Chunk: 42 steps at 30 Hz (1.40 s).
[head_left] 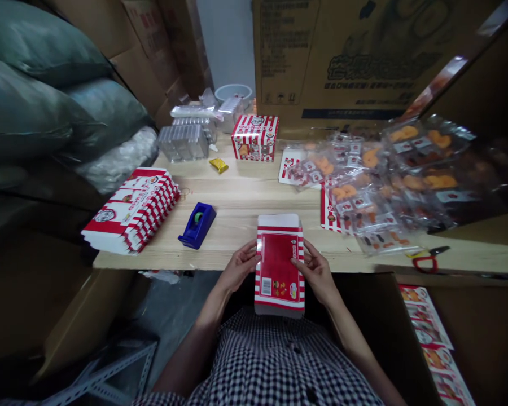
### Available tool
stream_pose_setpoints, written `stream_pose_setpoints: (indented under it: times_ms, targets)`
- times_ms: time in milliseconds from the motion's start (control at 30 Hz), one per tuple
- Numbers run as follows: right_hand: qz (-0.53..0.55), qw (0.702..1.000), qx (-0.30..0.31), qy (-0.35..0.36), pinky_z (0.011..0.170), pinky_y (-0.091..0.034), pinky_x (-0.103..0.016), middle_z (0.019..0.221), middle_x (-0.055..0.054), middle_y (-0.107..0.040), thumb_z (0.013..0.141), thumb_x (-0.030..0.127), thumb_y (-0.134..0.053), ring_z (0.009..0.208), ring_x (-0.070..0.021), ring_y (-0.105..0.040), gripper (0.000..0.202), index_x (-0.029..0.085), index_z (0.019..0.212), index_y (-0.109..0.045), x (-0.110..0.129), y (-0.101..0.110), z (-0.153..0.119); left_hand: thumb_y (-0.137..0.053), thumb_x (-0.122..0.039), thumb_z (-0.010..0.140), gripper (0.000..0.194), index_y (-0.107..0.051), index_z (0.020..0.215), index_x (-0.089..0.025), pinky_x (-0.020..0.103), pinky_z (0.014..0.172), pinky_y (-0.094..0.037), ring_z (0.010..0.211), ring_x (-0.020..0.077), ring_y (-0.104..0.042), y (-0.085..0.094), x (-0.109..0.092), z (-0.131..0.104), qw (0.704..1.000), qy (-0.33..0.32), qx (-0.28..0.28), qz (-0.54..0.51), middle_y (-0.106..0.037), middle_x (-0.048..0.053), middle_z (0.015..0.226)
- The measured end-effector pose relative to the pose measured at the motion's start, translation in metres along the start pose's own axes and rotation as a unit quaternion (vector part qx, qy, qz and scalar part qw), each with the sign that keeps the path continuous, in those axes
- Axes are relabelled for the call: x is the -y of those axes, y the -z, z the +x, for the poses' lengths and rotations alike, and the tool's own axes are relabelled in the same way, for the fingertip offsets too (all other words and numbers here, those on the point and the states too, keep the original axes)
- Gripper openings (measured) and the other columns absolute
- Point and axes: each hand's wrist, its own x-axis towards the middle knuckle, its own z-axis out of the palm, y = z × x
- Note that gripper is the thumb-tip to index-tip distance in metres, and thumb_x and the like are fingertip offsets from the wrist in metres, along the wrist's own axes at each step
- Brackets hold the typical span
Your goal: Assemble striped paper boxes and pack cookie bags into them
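Between my two hands, at the table's front edge, is a red-and-white striped cardboard box [278, 265] with a barcode on its face. My left hand [240, 266] grips its left side, thumb on the front. My right hand [317, 272] pinches the right side, its thumb lying over the printed face. A pale flap shows at the box's top end. Fingers behind the box are hidden. Left of the box sits a blue tape dispenser [198, 225] with a green core. Farther left is a stack of flat striped boxes [131, 210].
An assembled striped box [255, 138] stands at the back beside clear plastic trays [184, 141] and a yellow packet [219, 164]. Bagged toy pieces [364, 186] pile up on the right. Red-handled scissors [425, 262] lie at the front right edge. Filled boxes [432, 332] sit lower right.
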Motion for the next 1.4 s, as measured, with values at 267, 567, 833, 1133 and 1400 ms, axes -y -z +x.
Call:
stream_pose_setpoints:
  times_ms: [267, 567, 833, 1133, 1400]
  targets:
    - [-0.006, 1.0, 0.024, -0.009, 0.084, -0.061, -0.044, 0.112, -0.004, -0.076, 0.074, 0.033, -0.084, 0.094, -0.0252, -0.075, 0.086, 0.031, 0.149, -0.041, -0.009, -0.007, 0.001, -0.079, -0.031, 0.078, 0.062, -0.059, 0.136, -0.022, 0.033, 0.089, -0.054, 0.112, 0.0258, -0.067, 0.007, -0.017, 0.001, 0.998, -0.053, -0.034, 0.032, -0.068, 0.012, 0.129]
    - [-0.003, 1.0, -0.018, -0.004, 0.095, -0.057, -0.042, 0.127, -0.005, -0.07, 0.08, 0.032, -0.079, 0.111, -0.0255, -0.069, 0.077, 0.031, 0.148, -0.043, -0.034, 0.002, -0.004, -0.077, -0.032, 0.08, 0.059, -0.059, 0.135, -0.019, 0.037, 0.084, -0.057, 0.101, 0.0262, -0.071, 0.015, 0.018, -0.039, 0.997, 0.046, 0.017, 0.052, -0.072, 0.014, 0.12]
    - [-0.014, 0.997, 0.064, -0.037, 0.098, -0.056, -0.046, 0.145, -0.005, -0.057, 0.079, 0.033, -0.081, 0.121, -0.0274, -0.063, 0.096, 0.04, 0.156, -0.024, -0.032, 0.004, -0.024, -0.075, -0.031, 0.083, 0.056, -0.058, 0.135, -0.018, 0.037, 0.089, -0.055, 0.104, 0.0256, -0.07, 0.015, 0.022, -0.029, 0.999, 0.009, -0.001, 0.036, -0.07, 0.014, 0.122]
    - [0.006, 0.995, 0.077, -0.069, 0.086, -0.061, -0.046, 0.127, -0.005, -0.068, 0.077, 0.033, -0.082, 0.101, -0.0263, -0.072, 0.108, 0.043, 0.157, -0.01, -0.047, 0.001, -0.04, -0.075, -0.029, 0.082, 0.069, -0.046, 0.145, -0.025, 0.031, 0.089, -0.054, 0.101, 0.0195, -0.069, 0.016, -0.01, 0.001, 0.987, -0.129, -0.075, 0.065, -0.071, 0.009, 0.117]
    - [-0.071, 0.996, 0.053, 0.014, 0.099, -0.055, -0.045, 0.149, -0.006, -0.052, 0.083, 0.039, -0.076, 0.123, -0.027, -0.062, 0.087, 0.04, 0.154, -0.027, -0.041, 0.001, -0.011, -0.076, -0.027, 0.081, 0.059, -0.056, 0.136, -0.021, 0.031, 0.091, -0.051, 0.1, 0.0182, -0.067, 0.024, 0.001, 0.015, 0.988, -0.126, -0.07, 0.049, -0.07, 0.011, 0.121]
